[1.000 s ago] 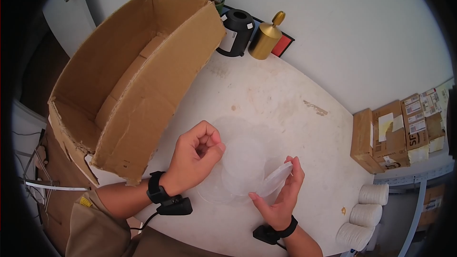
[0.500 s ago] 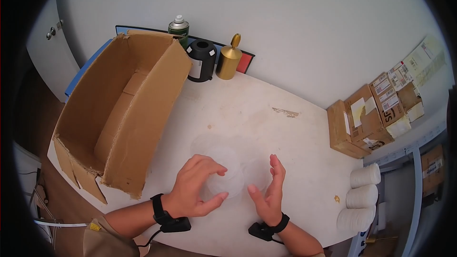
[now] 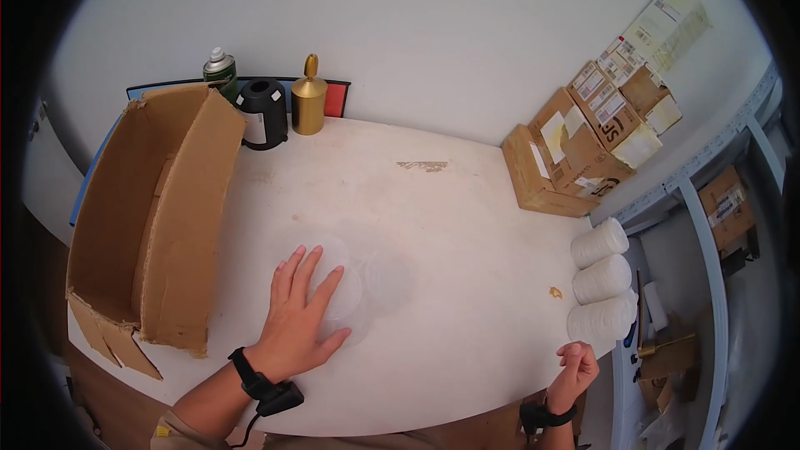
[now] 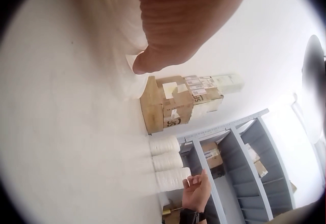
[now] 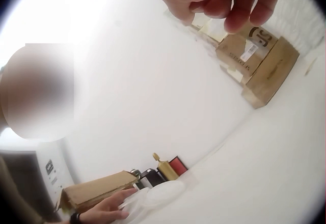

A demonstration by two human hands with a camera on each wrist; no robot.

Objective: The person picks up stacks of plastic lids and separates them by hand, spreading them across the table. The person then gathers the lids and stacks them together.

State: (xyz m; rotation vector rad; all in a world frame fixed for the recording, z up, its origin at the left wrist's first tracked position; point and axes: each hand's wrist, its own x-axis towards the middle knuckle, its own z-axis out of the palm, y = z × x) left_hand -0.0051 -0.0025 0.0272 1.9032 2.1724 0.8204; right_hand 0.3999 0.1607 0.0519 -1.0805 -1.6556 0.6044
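Translucent round plastic pieces [image 3: 343,293], shaped like shallow lids or bowls, lie on the white table in the middle of the head view. My left hand [image 3: 292,321] rests over their left side, its fingers spread and fairly straight; it partly covers them. In the right wrist view the round plastic pieces [image 5: 165,192] show a wide pale rim beside the left fingers. Out at the table's right edge, my right hand [image 3: 573,373] hangs with loosely curled fingers and holds nothing. Nearest to it stand three white ribbed cylinders [image 3: 602,279] in a row.
A long open cardboard box [image 3: 183,233] occupies the table's left side. Behind it stand a spray can [image 3: 220,68], a black canister [image 3: 263,117] and a gold canister [image 3: 308,104]. Taped cartons [image 3: 558,162] sit at the back right, with grey shelving [image 3: 704,229] beyond.
The right hand has let go of a clear round piece and moved away to the right edge. My left hand has opened from a curl and spread over the pieces. The head view has turned right.
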